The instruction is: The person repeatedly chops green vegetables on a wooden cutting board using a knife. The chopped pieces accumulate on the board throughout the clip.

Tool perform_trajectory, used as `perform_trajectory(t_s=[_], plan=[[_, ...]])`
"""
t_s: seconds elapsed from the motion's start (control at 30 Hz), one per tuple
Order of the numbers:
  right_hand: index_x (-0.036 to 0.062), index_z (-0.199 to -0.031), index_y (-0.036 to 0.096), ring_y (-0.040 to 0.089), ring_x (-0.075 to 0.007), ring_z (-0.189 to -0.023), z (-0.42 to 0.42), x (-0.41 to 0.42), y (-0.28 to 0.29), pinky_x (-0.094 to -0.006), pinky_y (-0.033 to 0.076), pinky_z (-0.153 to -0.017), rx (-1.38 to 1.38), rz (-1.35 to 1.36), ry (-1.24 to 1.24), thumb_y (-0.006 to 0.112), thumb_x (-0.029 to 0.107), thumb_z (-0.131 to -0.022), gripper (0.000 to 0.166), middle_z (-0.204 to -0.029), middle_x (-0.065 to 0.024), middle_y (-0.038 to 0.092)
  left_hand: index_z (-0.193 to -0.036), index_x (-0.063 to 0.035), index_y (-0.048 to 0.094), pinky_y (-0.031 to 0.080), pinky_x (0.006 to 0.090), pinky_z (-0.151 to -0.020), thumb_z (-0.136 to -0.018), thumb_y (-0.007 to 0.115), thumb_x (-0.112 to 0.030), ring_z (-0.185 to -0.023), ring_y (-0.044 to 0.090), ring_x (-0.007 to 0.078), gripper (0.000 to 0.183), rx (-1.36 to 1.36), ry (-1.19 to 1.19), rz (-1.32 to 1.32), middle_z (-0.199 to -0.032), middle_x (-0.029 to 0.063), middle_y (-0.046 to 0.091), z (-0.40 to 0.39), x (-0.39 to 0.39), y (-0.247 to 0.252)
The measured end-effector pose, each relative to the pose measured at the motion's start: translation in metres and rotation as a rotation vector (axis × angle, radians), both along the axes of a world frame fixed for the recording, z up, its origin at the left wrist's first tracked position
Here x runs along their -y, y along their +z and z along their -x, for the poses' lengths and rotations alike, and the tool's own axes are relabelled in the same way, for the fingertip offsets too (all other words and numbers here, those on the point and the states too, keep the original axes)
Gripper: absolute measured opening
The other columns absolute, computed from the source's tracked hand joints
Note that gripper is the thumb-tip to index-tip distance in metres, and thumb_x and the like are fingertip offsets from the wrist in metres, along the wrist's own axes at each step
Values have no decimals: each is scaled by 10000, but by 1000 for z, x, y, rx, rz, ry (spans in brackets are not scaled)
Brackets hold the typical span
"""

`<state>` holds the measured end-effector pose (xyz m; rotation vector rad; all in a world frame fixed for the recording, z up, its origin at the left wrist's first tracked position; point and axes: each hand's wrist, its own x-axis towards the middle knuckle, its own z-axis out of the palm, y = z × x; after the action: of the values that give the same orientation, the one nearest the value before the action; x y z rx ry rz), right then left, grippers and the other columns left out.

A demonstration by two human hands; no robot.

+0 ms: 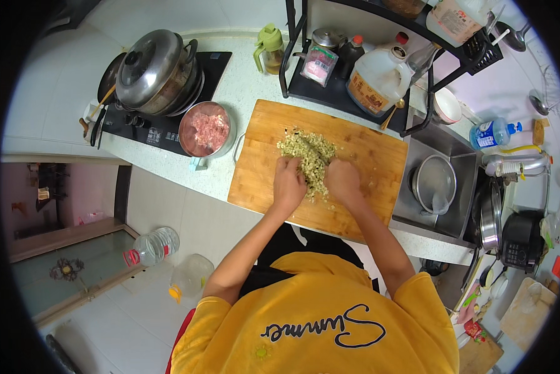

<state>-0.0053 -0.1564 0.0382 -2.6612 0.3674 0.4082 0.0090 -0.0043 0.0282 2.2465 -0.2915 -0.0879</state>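
Observation:
A pile of finely chopped pale green vegetable (313,175) lies in the middle of a wooden cutting board (373,149). My right hand (343,180) is closed in a fist at the pile's right side. From it a knife (312,146) reaches to the upper left, its blade partly covered by chopped bits and its handle hidden in the fist. On the pile's left side, my left hand (290,182) has its fingers bent against the pieces. Whether those fingers pinch anything cannot be seen.
Left of the board stands a metal bowl of minced meat (209,130), beside a lidded pot (149,75) on an induction cooker (217,65). A black rack (284,56) with bottles rises behind the board. To the right, a sink (406,205) holds a metal basin (435,180).

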Motion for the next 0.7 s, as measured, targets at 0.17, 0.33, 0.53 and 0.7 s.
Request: perform_trajectory(t_s=[0.17, 0.33, 0.53, 0.7], plan=[[-18, -857, 624, 651, -371, -725, -2, -13, 24, -445, 530, -642, 40, -58, 60, 577, 70, -737, 155, -759, -231, 641, -1187, 86, 343, 437, 410, -882, -648, 726, -18, -1008, 460, 438, 670, -276, 121, -142, -1109, 276, 383, 34, -11, -3], [-2, -844, 631, 651, -364, -740, 1, -22, 7, -438, 529, -652, -25, 7, 112, 583, 74, -741, 137, -769, -218, 646, -1105, 88, 394, 436, 433, -852, -621, 701, 32, -985, 458, 442, 575, -115, 126, -58, -1059, 273, 418, 31, -4, -36], [0, -844, 632, 649, -364, -773, -6, -13, 26, -434, 527, -682, 38, -67, -43, 604, 90, -743, 139, -777, -211, 649, -1054, 72, 487, 443, 428, -803, -639, 649, 65, -911, 496, 405, 446, -50, 115, 66, -998, 249, 488, -7, 26, -11], [10, -838, 634, 647, -368, -766, -4, -11, 34, -440, 525, -688, 50, -71, -55, 626, 83, -724, 136, -791, -225, 648, -1104, 60, 492, 470, 400, -798, -645, 638, 68, -937, 514, 391, 481, 42, 96, -30, -1021, 241, 501, -19, 16, 3]])
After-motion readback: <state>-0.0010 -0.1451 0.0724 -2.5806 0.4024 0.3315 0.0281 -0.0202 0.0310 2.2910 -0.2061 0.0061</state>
